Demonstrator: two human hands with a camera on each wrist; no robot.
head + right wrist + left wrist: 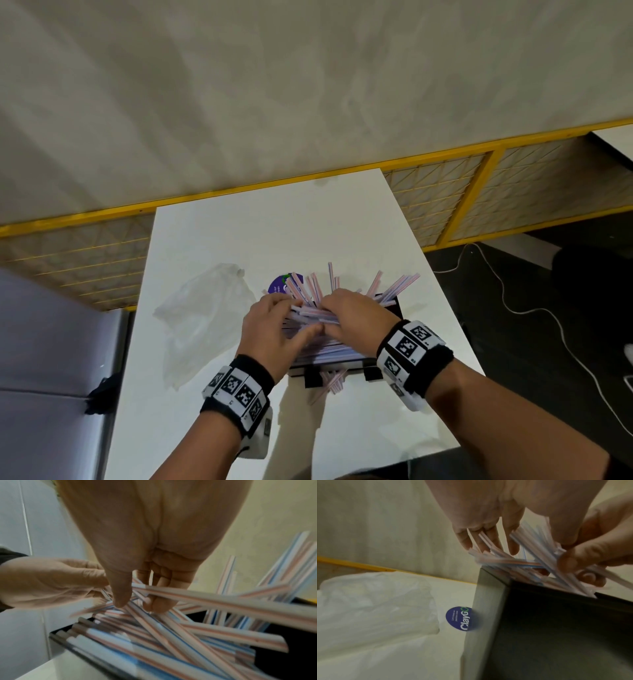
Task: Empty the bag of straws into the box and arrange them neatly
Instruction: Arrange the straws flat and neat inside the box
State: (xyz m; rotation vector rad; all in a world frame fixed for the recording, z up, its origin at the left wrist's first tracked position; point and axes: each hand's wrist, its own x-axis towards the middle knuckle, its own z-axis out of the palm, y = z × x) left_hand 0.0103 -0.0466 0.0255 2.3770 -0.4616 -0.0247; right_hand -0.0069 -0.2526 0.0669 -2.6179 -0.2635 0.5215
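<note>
A black box [394, 308] stands mid-table, heaped with striped straws [329, 353]; some lie flat, others stick up crookedly at the far side [394, 287]. A few straws [330, 380] poke out past the box's near wall. Both hands are over the box. My left hand [298, 318] grips a crossed bunch of straws [513, 559] at the box's left end, its fingers [488, 540] threaded among them. My right hand [137, 604] pinches several straws [205, 599] between thumb and fingers just beside it. The empty clear bag [202, 311] lies crumpled to the left.
A round purple sticker [458, 619] is on the white table [274, 222] behind the box's left corner. A yellow-framed mesh fence [445, 205] runs past the table's far edge. A white cable [548, 325] trails across the dark floor to the right.
</note>
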